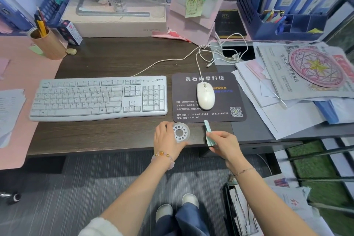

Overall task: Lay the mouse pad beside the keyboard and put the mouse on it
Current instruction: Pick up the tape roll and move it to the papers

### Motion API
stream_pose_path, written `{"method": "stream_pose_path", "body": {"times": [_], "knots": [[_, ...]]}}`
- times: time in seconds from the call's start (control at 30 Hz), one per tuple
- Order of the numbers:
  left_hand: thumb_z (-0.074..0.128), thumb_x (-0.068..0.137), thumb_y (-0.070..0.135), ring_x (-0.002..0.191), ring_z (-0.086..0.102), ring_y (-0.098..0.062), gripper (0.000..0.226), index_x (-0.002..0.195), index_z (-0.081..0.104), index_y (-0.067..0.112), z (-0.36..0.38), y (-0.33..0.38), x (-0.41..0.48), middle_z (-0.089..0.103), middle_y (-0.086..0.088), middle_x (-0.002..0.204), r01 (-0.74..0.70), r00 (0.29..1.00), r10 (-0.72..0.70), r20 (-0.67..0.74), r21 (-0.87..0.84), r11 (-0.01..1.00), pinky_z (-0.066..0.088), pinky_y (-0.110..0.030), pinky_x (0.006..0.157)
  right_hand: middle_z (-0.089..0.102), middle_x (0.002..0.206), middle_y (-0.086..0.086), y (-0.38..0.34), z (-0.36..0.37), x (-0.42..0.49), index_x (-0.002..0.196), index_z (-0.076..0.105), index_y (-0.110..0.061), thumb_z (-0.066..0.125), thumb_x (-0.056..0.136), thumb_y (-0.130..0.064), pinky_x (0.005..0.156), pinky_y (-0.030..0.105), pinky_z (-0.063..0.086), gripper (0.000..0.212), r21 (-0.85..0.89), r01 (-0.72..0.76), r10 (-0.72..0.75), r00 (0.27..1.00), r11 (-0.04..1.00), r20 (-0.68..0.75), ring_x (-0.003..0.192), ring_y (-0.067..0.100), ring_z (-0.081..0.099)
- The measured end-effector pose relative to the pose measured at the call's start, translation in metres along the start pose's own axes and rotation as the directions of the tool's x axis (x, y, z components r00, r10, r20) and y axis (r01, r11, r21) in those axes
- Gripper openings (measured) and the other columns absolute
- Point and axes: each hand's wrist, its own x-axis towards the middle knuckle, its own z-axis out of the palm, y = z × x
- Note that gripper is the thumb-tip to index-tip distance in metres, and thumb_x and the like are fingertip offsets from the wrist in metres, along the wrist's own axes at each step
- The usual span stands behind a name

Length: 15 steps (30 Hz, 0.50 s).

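At your nine o'clock the white keyboard lies square on the dark desk, its cable running off toward one o'clock. Directly to its right, edge nearly touching, the dark printed mouse pad sits flat, and the white corded mouse rests on its upper middle, tail pointing to twelve. Judged from this layout, both halves of the task look done.

Should you need to shift anything: the pad reads as thin, soft and floppy, so pinch a bare corner or slide it flat rather than lift it by one side. The mouse looks light, hard and smooth; take it across its flanks, and mind that its cord, looped at one o'clock, may drag.

At six o'clock, near the desk's front edge, your left hand curls around a clear tape roll, fingers narrowed around its left rim. Just right of it, your right hand pinches a folded pale-green slip between thumb and fingers, closed on it.

What the slip is stays unclear. Its lower end is hidden by the hand. The pad's small print is too fine to read.
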Motion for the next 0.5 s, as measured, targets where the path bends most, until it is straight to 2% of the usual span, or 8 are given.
{"method": "stream_pose_path", "body": {"times": [0.17, 0.27, 0.37, 0.5], "knots": [[0.076, 0.065, 0.038, 0.119, 0.035, -0.021, 0.071, 0.124, 0.046, 0.015, -0.028, -0.008, -0.003, 0.044, -0.006, 0.122, 0.070, 0.996, -0.079, -0.051, -0.154, 0.986, 0.027, -0.023, 0.096, 0.064, 0.088, 0.004, -0.007, 0.004, 0.006, 0.097, 0.068, -0.006, 0.069, 0.081, -0.020, 0.059, 0.019, 0.054, 0.021, -0.025, 0.045, -0.045, 0.999, 0.999, 0.011, 0.078, 0.014, 0.058], [0.078, 0.064, 0.032, 0.119, 0.037, -0.023, 0.069, 0.124, 0.048, 0.014, -0.059, -0.016, 0.004, 0.045, -0.008, 0.122, 0.130, 0.973, -0.180, -0.144, -0.299, 0.945, 0.031, -0.027, 0.097, 0.064, 0.084, 0.002, -0.018, 0.012, 0.008, 0.096, 0.069, -0.006, 0.070, 0.080, -0.020, 0.070, 0.025, 0.055, 0.021, -0.035, 0.102, -0.101, 0.994, 0.994, 0.028, 0.075, 0.012, 0.056], [0.077, 0.066, 0.028, 0.122, 0.038, -0.025, 0.069, 0.127, 0.047, 0.013, -0.086, -0.028, 0.007, 0.045, -0.010, 0.125, 0.156, 0.960, -0.219, -0.172, -0.321, 0.934, 0.032, -0.030, 0.099, 0.066, 0.083, 0.000, -0.032, 0.024, 0.008, 0.093, 0.071, -0.008, 0.071, 0.079, -0.020, 0.078, 0.032, 0.055, 0.019, -0.087, 0.158, -0.153, 0.986, 0.984, 0.065, 0.076, 0.012, 0.058], [0.074, 0.071, 0.021, 0.125, 0.035, -0.025, 0.071, 0.133, 0.042, 0.011, -0.109, -0.045, 0.000, 0.042, -0.012, 0.132, 0.184, 0.942, -0.263, -0.207, -0.337, 0.923, 0.026, -0.024, 0.098, 0.067, 0.080, -0.001, -0.049, 0.050, 0.004, 0.084, 0.071, -0.014, 0.071, 0.077, -0.018, 0.077, 0.035, 0.053, 0.008, -0.161, 0.254, -0.230, 0.961, 0.954, 0.150, 0.074, 0.014, 0.057]]}}
